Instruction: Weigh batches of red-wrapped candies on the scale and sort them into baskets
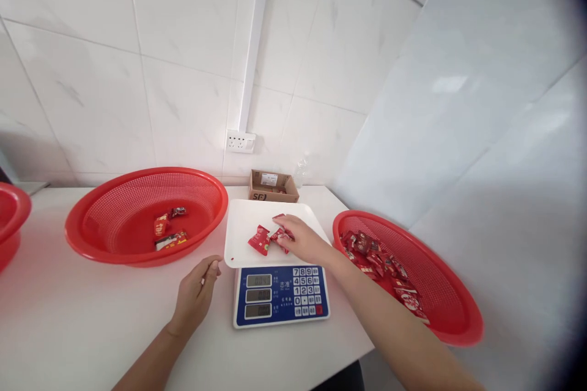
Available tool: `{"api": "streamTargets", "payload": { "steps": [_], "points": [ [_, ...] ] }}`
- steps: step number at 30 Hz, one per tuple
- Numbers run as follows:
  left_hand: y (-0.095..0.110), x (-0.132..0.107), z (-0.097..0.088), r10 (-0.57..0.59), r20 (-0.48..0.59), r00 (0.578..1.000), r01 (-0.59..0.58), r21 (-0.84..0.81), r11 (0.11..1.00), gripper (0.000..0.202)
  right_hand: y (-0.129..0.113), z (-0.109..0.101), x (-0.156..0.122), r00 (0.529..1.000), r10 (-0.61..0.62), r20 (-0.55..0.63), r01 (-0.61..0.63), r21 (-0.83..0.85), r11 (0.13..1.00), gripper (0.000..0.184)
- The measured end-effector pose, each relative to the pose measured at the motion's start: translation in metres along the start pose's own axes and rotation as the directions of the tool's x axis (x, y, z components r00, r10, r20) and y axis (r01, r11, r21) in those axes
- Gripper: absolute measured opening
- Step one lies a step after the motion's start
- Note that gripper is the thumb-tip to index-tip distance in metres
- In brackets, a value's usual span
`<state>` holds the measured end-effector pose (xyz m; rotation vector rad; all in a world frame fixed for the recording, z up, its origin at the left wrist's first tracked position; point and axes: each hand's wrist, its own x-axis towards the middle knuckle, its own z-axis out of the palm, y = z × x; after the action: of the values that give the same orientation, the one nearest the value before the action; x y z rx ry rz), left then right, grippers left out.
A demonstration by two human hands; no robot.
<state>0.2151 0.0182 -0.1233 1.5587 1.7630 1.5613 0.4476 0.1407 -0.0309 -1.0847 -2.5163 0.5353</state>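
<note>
My right hand [302,239] rests on the white tray [250,220] of a blue-and-white digital scale [280,295], its fingers closed on red wrapped packets [280,234]. Another red packet [259,240] lies on the tray just left of the fingers. My left hand [196,293] lies on the white table beside the scale's left edge, fingers loosely curled with nothing in them. A red mesh basket [452,311] to the right holds several red packets [389,272]. A larger red mesh basket [114,195] on the left holds three packets [169,229].
A small cardboard box [273,186] stands against the tiled wall behind the scale, beneath a wall socket [240,142]. Part of another red basket [11,214] shows at the far left. The table's front edge runs near my arms; a white wall closes the right side.
</note>
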Motion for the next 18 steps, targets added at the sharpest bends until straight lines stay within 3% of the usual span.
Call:
{"api": "streamTargets", "payload": {
  "steps": [3,5,8,11,15,18],
  "points": [
    [0.001,0.0,0.0,-0.005,0.004,1.0,0.005,-0.01,1.0,0.038,-0.016,0.013,-0.001,0.989,-0.049,0.137,0.054,-0.037,0.998,0.059],
    [0.0,0.0,0.001,-0.005,0.004,1.0,0.005,-0.003,1.0,0.038,-0.021,0.023,0.003,0.986,-0.046,0.157,0.06,-0.08,0.995,0.06],
    [-0.003,-0.001,0.001,-0.009,0.008,1.0,0.009,0.005,1.0,0.039,-0.025,0.034,0.011,0.992,-0.086,0.088,0.096,-0.111,0.989,0.042],
    [-0.004,-0.001,0.0,-0.005,0.005,1.0,0.005,-0.008,1.0,0.038,-0.025,0.029,0.017,0.994,-0.092,-0.064,0.093,0.004,0.996,0.029],
    [-0.005,-0.001,0.001,-0.009,-0.011,1.0,0.008,-0.017,1.0,0.037,-0.013,-0.001,0.015,0.938,0.124,-0.325,-0.042,0.248,0.968,0.026],
    [-0.006,-0.001,0.002,-0.008,-0.011,1.0,0.008,-0.026,1.0,0.037,0.001,-0.018,0.006,0.885,0.303,-0.352,-0.212,0.275,0.938,0.025]
  ]
}}
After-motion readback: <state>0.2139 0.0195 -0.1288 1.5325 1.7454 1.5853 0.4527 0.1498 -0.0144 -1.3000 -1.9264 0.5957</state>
